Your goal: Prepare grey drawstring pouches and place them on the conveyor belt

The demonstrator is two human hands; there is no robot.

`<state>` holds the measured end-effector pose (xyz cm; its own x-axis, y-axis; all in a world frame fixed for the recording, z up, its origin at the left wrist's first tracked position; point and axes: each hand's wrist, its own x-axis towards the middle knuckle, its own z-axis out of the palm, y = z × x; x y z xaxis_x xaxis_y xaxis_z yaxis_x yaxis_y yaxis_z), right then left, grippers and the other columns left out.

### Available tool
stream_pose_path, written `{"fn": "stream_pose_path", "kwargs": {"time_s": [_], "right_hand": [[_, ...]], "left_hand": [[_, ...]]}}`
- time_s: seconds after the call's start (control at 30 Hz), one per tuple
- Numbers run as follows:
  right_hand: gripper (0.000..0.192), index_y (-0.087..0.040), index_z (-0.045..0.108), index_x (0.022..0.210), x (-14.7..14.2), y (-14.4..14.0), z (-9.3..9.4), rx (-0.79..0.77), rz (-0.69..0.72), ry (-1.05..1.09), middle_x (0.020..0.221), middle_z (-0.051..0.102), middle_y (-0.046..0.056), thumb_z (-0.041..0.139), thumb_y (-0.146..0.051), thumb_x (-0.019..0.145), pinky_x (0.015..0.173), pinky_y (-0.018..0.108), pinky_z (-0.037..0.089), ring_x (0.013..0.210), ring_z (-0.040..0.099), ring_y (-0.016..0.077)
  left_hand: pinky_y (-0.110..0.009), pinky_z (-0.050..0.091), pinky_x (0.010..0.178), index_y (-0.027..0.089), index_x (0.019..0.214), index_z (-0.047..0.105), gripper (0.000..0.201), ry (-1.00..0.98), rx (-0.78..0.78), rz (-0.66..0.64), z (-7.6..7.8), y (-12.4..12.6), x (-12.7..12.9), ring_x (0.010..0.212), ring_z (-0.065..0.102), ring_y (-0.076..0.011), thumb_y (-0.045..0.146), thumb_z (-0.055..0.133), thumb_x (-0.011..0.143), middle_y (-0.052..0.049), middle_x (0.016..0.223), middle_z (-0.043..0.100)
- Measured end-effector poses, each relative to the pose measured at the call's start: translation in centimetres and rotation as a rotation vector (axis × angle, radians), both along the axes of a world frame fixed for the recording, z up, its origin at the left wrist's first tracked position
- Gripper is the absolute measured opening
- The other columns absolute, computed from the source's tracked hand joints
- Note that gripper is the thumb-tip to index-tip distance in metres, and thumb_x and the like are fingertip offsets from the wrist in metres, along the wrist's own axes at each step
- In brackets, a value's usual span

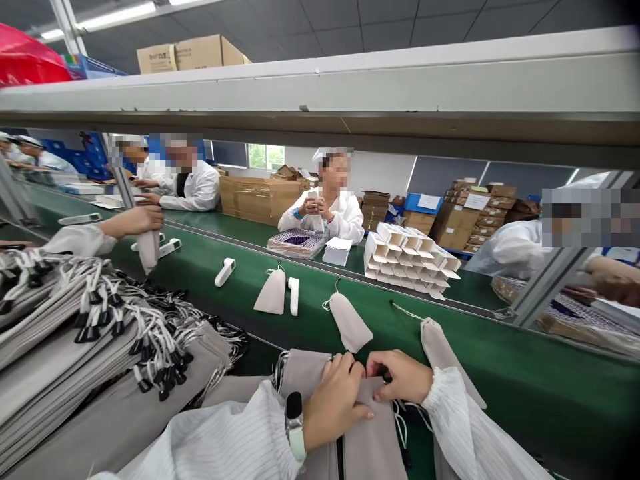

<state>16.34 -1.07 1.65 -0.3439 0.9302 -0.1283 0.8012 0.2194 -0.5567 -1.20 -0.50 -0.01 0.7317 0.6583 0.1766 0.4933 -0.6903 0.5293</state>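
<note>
My left hand (334, 402), with a watch (295, 417) on its wrist, is closed with its fingertips curled at the top edge of a grey drawstring pouch (373, 433). At the same edge my right hand (403, 377) pinches the pouch between thumb and fingers, near a small black cord stopper (387, 377). White cords (400, 427) hang by the pouch's right side. Other flat pouches lie beneath and beside my hands. Just beyond, a filled pouch (350, 323) rests on the green conveyor belt (530, 380); another long pouch (445, 353) lies past my right wrist.
Stacked grey pouches (75, 373) with black-tipped cords fill the left. White handheld devices (294, 297) and another pouch (271, 292) lie on the belt. A co-worker's hand (137, 221) holds a pouch. White boxes (407, 260) stand across the belt. A shelf (320, 90) spans overhead.
</note>
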Motion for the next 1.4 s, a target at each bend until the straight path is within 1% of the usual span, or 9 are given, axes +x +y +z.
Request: {"fn": "stream_pose_path", "kwargs": {"time_s": [0.2,0.47,0.7,0.8,0.93,1.0,1.1,1.27,1.4], "right_hand": [[0.03,-0.016,0.058,0.075,0.6,0.3,0.1,-0.025,0.003,-0.026,0.073,0.057,-0.002,0.07,-0.025,0.049,0.054,0.019,0.036,0.065,0.05,0.0112],[0.032,-0.016,0.058,0.075,0.7,0.6,-0.8,0.009,-0.002,-0.077,0.066,0.052,-0.004,0.072,-0.025,0.047,0.05,0.018,0.03,0.058,0.044,0.009],[0.03,-0.015,0.062,0.061,1.7,0.8,-1.5,-0.042,-0.023,-0.065,0.056,0.047,-0.004,0.071,-0.04,0.048,0.048,0.018,0.027,0.056,0.041,0.0085],[0.032,-0.014,0.063,0.059,2.3,0.3,-0.9,-0.102,0.033,0.029,0.055,0.049,-0.003,0.07,-0.044,0.051,0.05,0.019,0.031,0.057,0.043,0.0096],[0.031,-0.015,0.061,0.082,1.5,0.2,1.6,-0.05,0.024,0.295,0.073,0.057,0.0,0.06,-0.04,0.065,0.06,0.021,0.039,0.068,0.05,0.0115],[0.027,-0.016,0.057,0.086,0.0,1.5,3.0,0.065,-0.025,0.333,0.077,0.057,0.001,0.055,-0.038,0.071,0.064,0.022,0.04,0.07,0.051,0.0116],[0.021,-0.019,0.056,0.087,-3.3,5.4,3.7,0.164,-0.207,0.117,0.077,0.057,0.001,0.053,-0.033,0.072,0.067,0.024,0.04,0.071,0.053,0.0133],[0.048,-0.016,0.046,0.108,-8.7,12.0,1.1,0.187,-0.536,-0.002,0.108,0.048,0.016,0.06,-0.017,0.062,0.079,0.044,0.034,0.101,0.043,0.032],[0.048,-0.015,0.044,0.109,-8.7,13.9,-0.7,0.15,-0.644,0.148,0.104,0.051,0.017,0.054,-0.006,0.064,0.081,0.046,0.033,0.104,0.042,0.0323]], "left_hand": [[-0.031,0.03,0.079,0.019,0.09,0.045,0.022,-0.055,-0.061,0.04,0.4,-0.2,0.0,0.09,0.038,-0.0208,0.03,0.054,0.072,-0.003,0.093,0.042],[-0.031,0.031,0.074,0.018,0.081,0.045,0.014,-0.062,-0.033,0.075,-0.2,0.1,0.3,0.084,0.039,-0.0193,0.025,0.053,0.072,-0.002,0.087,0.045],[-0.03,0.032,0.074,0.018,0.067,0.053,0.012,-0.142,-0.017,-0.02,0.3,0.2,0.4,0.082,0.039,-0.0192,0.027,0.053,0.073,-0.002,0.072,0.049],[-0.026,0.034,0.069,0.017,0.06,0.048,0.018,-0.23,-0.055,-0.05,0.9,0.3,0.4,0.077,0.041,-0.016,0.023,0.048,0.077,0.0,0.065,0.048],[-0.024,0.034,0.072,0.017,0.064,0.046,0.026,-0.306,-0.103,-0.114,1.1,0.7,0.5,0.077,0.041,-0.013,0.021,0.031,0.086,0.0,0.071,0.049],[-0.025,0.035,0.072,0.017,0.065,0.045,0.03,-0.282,-0.088,-0.117,0.8,0.9,0.5,0.075,0.041,-0.0132,0.023,0.027,0.088,0.0,0.07,0.048],[-0.026,0.036,0.074,0.017,0.068,0.048,0.031,-0.254,-0.073,-0.173,0.2,1.0,0.5,0.074,0.044,-0.0137,0.026,0.027,0.088,0.0,0.071,0.05],[-0.025,0.035,0.084,0.017,0.095,0.051,0.026,-0.304,-0.118,-0.306,-0.3,1.1,0.3,0.093,0.047,-0.0153,0.022,0.027,0.088,-0.004,0.098,0.054],[-0.024,0.033,0.088,0.018,0.1,0.047,0.024,-0.321,-0.112,-0.281,-0.3,1.0,0.1,0.099,0.045,-0.015,0.021,0.026,0.088,-0.005,0.102,0.052]]}}
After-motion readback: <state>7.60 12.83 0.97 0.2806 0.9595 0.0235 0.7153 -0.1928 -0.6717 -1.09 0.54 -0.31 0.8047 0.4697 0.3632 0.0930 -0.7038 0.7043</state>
